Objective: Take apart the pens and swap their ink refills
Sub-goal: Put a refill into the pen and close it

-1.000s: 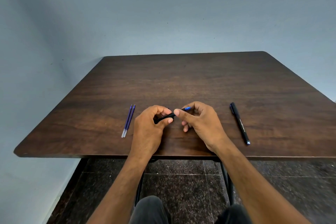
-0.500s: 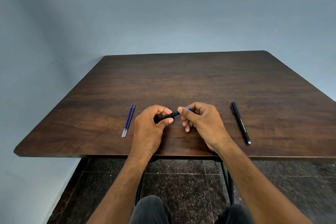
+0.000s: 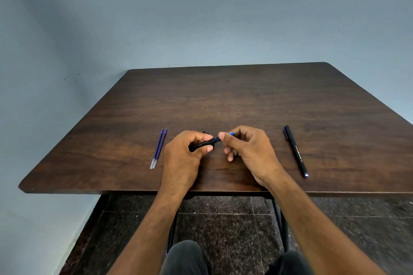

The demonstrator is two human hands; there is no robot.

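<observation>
Near the front edge of the dark wooden table (image 3: 223, 100), the left hand (image 3: 185, 156) is closed around a slim black plastic pen barrel (image 3: 204, 143); the right hand (image 3: 245, 149) pinches its blue tip (image 3: 232, 133) (two thin blue refills (image 3: 158, 152) lie leftward, another capped black pen (image 3: 296, 151) rightward).

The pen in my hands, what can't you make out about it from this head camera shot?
- Head view: black pen barrel middle is hidden inside the left hand.
- Its blue tip joint is covered by right hand fingers.
- Barrel print is too small to read.
</observation>
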